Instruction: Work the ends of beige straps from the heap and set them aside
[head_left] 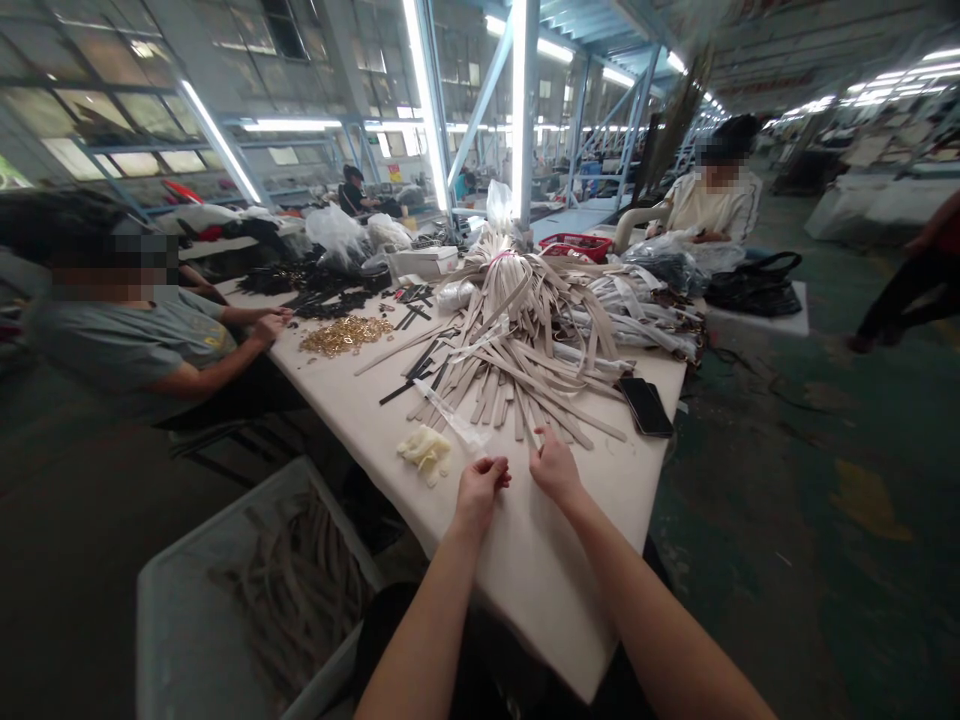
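My left hand (pixel 481 487) is closed just above the near part of the table, thumb and fingers pressed together; whatever they may hold is hidden. To its right, my right hand (pixel 555 464) is curled at the near edge of the strap pile, its fingers closed around the end of one narrow grey strap. A large heap of flat grey-beige straps (pixel 517 370) fans out ahead of both hands, tied in a bunch at the top. A strip of clear plastic (pixel 457 418) lies by my left hand, beside a crumpled pale yellow cloth-like piece (pixel 425 452).
Gold metal rings (pixel 345 336) lie in a pile at the table's left edge, near a seated co-worker (pixel 150 340). A black phone (pixel 645 406) rests at the right edge. Below left stands a white bin (pixel 180 560) with straps. Another person (pixel 712 200) sits behind.
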